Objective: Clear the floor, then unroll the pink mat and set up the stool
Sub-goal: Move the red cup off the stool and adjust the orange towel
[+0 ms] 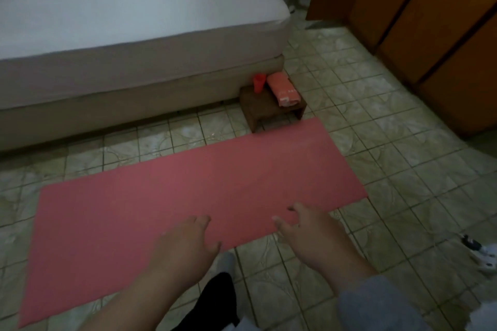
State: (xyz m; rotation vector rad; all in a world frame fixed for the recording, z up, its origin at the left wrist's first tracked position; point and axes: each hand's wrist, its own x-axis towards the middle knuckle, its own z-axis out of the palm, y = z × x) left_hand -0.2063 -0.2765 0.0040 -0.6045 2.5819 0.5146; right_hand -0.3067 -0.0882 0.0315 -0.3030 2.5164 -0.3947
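The pink mat (166,196) lies unrolled and flat on the tiled floor, running from lower left to upper right. A small dark wooden stool (265,110) stands at the mat's far right corner, against the bed base. On the stool are a red cup (258,83) and a folded pink towel (282,90). My left hand (185,247) hovers over the mat's near edge, fingers spread, holding nothing. My right hand (314,234) is beside it at the same edge, fingers apart and empty.
A bed with a white mattress (121,13) fills the upper left. Orange wooden wardrobe doors (430,29) line the right side. A small white and black object (481,255) lies on the floor at the right edge. My dark-clothed leg (215,301) shows below.
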